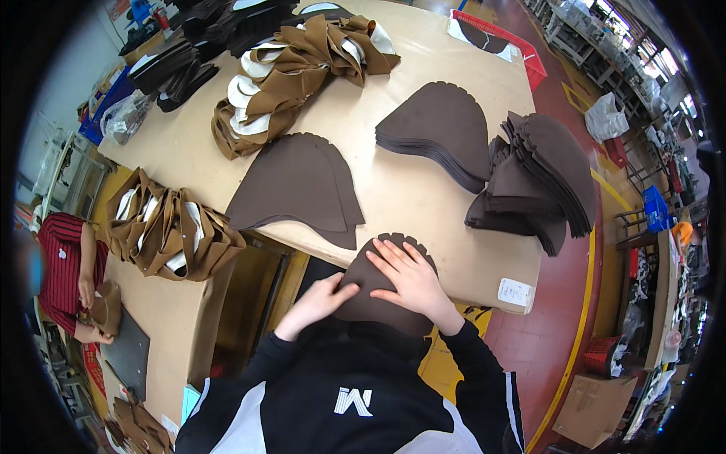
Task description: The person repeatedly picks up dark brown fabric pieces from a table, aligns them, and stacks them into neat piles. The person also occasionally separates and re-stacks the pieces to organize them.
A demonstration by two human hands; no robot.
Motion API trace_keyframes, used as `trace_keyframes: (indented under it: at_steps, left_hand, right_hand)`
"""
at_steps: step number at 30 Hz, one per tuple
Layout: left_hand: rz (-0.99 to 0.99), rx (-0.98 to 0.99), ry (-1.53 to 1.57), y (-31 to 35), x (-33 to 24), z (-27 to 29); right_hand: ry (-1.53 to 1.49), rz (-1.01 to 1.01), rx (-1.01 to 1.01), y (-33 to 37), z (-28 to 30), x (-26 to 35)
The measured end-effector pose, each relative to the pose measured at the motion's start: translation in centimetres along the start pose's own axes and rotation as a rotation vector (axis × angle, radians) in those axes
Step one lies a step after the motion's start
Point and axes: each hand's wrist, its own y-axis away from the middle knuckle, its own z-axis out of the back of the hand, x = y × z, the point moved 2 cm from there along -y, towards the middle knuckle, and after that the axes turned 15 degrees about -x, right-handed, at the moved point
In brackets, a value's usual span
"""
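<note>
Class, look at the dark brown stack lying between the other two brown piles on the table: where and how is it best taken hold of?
Probably by its near edge, coming from the near side. The stack has its notched edge facing away, while the near edge curves inward with its layers exposed; a pinch spanning top and bottom should keep them together.

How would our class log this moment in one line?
left hand: touching dark brown piece | right hand: spread over same piece | ahead: dark brown stack on tan table

From the head, the fisheye looks down close over the wearer's chest and forward across the table.
</note>
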Motion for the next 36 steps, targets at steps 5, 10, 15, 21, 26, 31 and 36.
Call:
trace_keyframes:
  at_steps: [5, 10, 15, 21, 26, 31, 36]
  left_hand:
    - [0.002, 0.012, 0.128, -0.2, 0.6, 0.7]
    - [0.005, -0.292, 0.221, -1.2, -2.9, 1.1]
    - [0.092, -0.251, 0.412, -2.1, 0.7, 0.2]
    - [0.036, -0.14, 0.695, -2.6, 3.0, -0.1]
    - [0.04, -0.212, 0.803, -3.3, 2.0, 1.3]
    - [-0.162, -0.622, 0.621, -5.0, -1.4, 6.0]
    - [-0.373, -0.991, 0.214, -7.6, 0.5, 13.4]
  right_hand:
    - [0.03, -0.085, 0.017, -0.9, 0.8, -2.0]
    - [0.086, -0.141, -0.05, -1.6, -0.4, -2.7]
    - [-0.305, 0.134, 0.16, 0.2, -0.3, 2.4]
    - [-0.944, -0.047, 0.157, -0.4, 5.0, -0.8]
    - [-0.845, -0.609, -0.626, -1.2, 6.3, -6.1]
    - [0.274, -0.367, -0.102, 0.3, -0.6, -6.8]
    - [0.237, -0.414, -0.107, 0.1, -0.8, -6.9]
